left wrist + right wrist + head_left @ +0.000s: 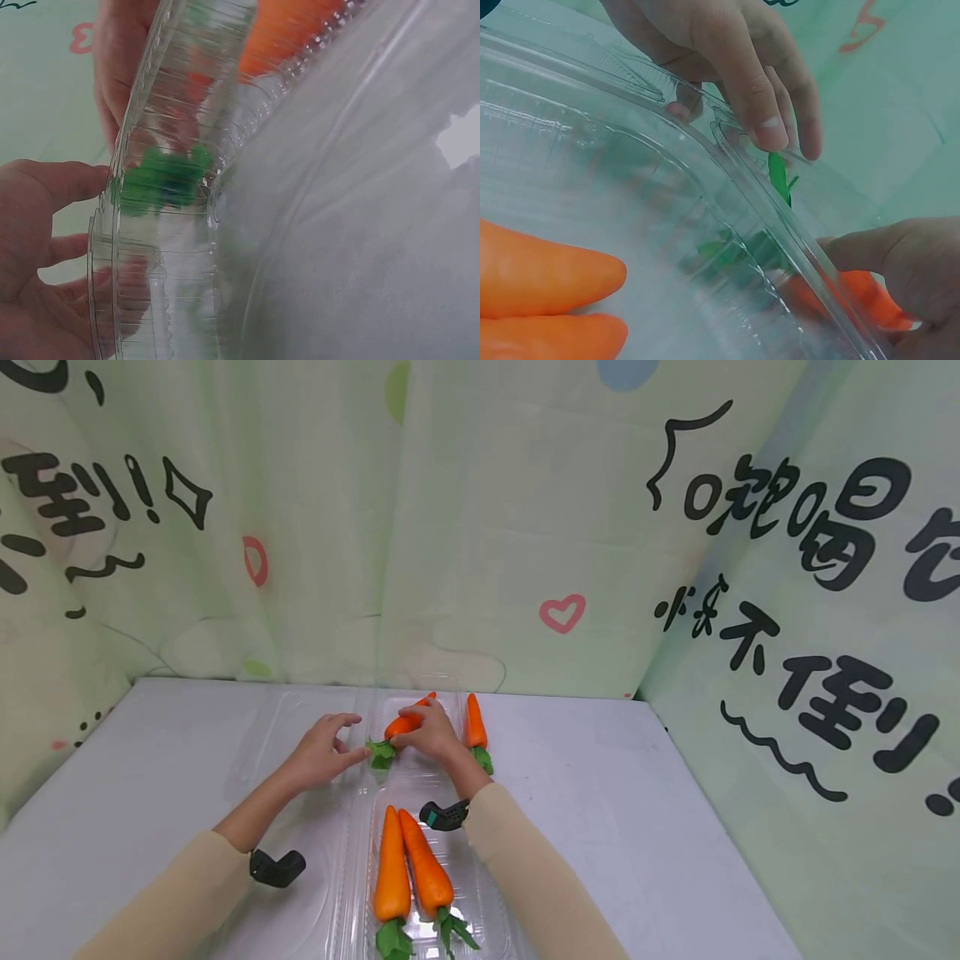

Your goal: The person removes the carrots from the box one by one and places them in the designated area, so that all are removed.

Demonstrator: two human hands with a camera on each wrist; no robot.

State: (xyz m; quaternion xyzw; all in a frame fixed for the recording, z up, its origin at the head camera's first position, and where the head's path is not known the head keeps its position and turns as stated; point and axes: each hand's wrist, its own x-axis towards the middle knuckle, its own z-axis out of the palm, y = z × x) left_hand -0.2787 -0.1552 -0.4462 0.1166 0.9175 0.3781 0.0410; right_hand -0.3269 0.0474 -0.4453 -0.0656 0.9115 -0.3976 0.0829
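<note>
Right now one carrot is lying aslant over the far clear box, leaves toward the near left, and the right hand is pinching its body. The left hand is holding thumb and fingers apart beside the leaves; whether it's touching them, I can't tell. Just past that box's right edge, another carrot is lying on the white table, which is stretching wide rightward. Two more carrots are lying together in the near box, making four carrots, two boxes. Beyond the far edge, a printed curtain is hanging.
</note>
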